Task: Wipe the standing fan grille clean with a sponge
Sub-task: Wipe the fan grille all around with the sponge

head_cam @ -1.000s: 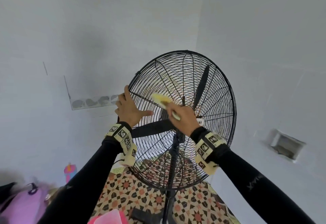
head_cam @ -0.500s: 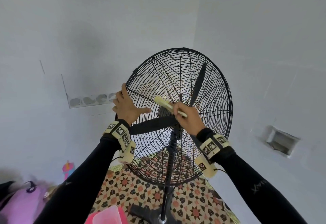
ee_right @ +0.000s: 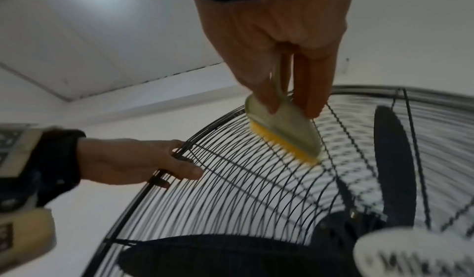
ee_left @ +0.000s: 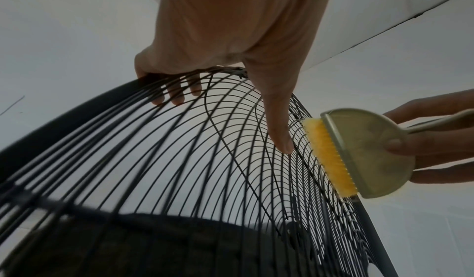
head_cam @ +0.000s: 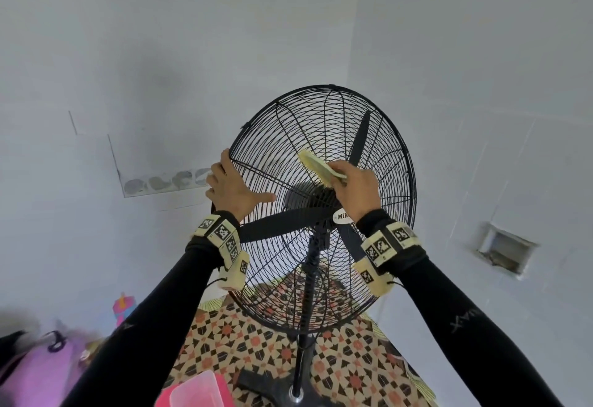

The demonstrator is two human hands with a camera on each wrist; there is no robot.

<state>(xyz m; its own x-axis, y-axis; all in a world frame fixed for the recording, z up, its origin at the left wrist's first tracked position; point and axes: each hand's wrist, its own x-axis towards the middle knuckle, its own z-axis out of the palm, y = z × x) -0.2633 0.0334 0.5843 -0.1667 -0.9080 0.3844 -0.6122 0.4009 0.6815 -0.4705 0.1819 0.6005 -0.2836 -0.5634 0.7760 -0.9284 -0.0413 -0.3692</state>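
The black wire fan grille (head_cam: 288,137) stands in front of me. My left hand (head_cam: 236,188) grips its left rim, fingers curled over the edge and thumb lying on the front wires (ee_left: 179,159). My right hand (head_cam: 356,191) holds the sponge (head_cam: 316,164) by its handle, just above the hub. The sponge is a yellow strip (ee_left: 330,155) in a pale green half-round holder, and it presses against the wires. In the right wrist view the right hand (ee_right: 277,28) pinches the sponge (ee_right: 282,139) above the grille (ee_right: 243,190), with the left hand (ee_right: 128,159) on the rim.
Dark fan blades (head_cam: 282,222) and a white label plate (head_cam: 343,216) sit behind the wires. The pole (head_cam: 308,294) drops to a base on the patterned floor (head_cam: 353,368). A pink container (head_cam: 195,390), a purple bag (head_cam: 32,374) and a pink bottle (head_cam: 123,307) lie low left. Walls stand close behind.
My right hand has slid the sponge upward over the grille wires, away from the hub. The left hand has kept its hold on the rim.
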